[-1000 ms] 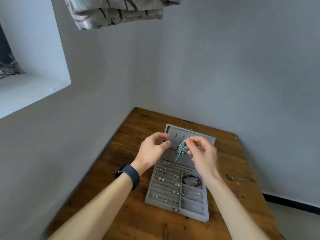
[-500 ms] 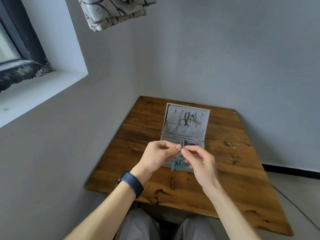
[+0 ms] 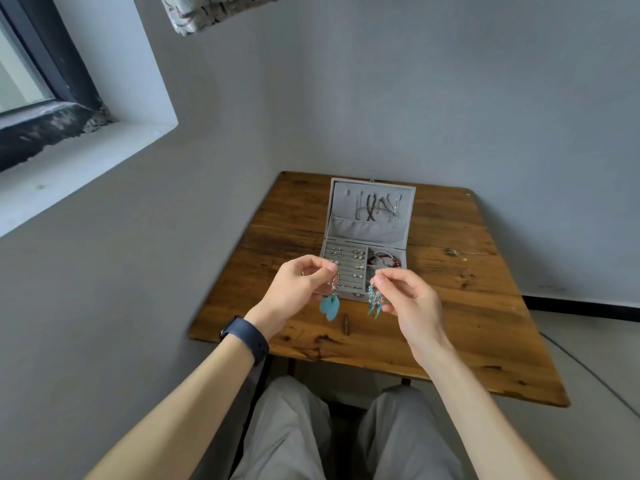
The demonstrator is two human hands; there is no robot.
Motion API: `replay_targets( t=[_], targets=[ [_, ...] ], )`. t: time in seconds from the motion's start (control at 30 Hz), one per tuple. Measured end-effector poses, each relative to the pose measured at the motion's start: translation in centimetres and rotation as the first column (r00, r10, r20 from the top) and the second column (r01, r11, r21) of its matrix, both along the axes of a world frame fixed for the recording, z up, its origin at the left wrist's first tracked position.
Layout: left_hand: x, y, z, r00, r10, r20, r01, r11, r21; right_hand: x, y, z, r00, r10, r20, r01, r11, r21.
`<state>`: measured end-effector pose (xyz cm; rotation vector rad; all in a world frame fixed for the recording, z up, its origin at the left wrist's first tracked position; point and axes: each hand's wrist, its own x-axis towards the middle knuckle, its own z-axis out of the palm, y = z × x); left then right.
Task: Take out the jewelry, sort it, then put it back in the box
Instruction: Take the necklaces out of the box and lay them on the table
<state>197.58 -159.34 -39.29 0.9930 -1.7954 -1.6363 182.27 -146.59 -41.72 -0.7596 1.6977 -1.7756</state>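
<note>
A grey jewelry box (image 3: 367, 233) lies open on the wooden table (image 3: 450, 306), its lid upright with necklaces hanging inside. Its tray holds several small earrings in slots and a red bracelet (image 3: 384, 259) in a right compartment. My left hand (image 3: 294, 289) pinches a turquoise feather earring (image 3: 329, 304) by its hook, above the box's near edge. My right hand (image 3: 405, 296) pinches the matching turquoise earring (image 3: 375, 299), which dangles a little to the right of the first. The two earrings hang apart.
A small brown stick-like object (image 3: 346, 325) lies on the table near the front of the box. Grey walls close in at the left and back, with a window sill (image 3: 86, 154) at upper left. My knees sit under the table's near edge.
The view pulled back from the box. The bunched turquoise earrings that both hands held together are now separated, one hanging from each hand.
</note>
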Motion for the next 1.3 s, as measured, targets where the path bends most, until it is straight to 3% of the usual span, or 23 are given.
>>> replay_targets(
  t=[0.5,0.63,0.87,1.07,1.3],
  targets=[
    [11.2,-2.9,-2.1,0.985,-0.008,0.175,-0.017,0.99,0.143,7.8,-2.7,-3.2,0.955,0.295,-0.042,-0.284,0.944,0.165],
    [14.4,-3.2,-3.7,0.951,-0.03,0.307,0.009,0.998,0.07,11.1,-3.4,-5.0,0.928,0.373,-0.009,-0.363,0.908,0.208],
    [15.3,-4.9,-7.3,0.885,0.026,0.464,0.042,0.99,-0.136,13.8,-6.5,-7.4,0.944,0.309,-0.113,-0.263,0.915,0.307],
    [13.9,-7.3,-8.9,0.894,0.119,0.432,-0.008,0.968,-0.249,13.6,-10.0,-8.0,0.906,0.327,-0.269,-0.215,0.903,0.373],
    [12.3,-9.9,-9.7,0.892,0.151,0.426,-0.03,0.96,-0.277,12.7,-13.2,-8.7,0.841,0.319,-0.436,-0.111,0.892,0.438]
  ],
)
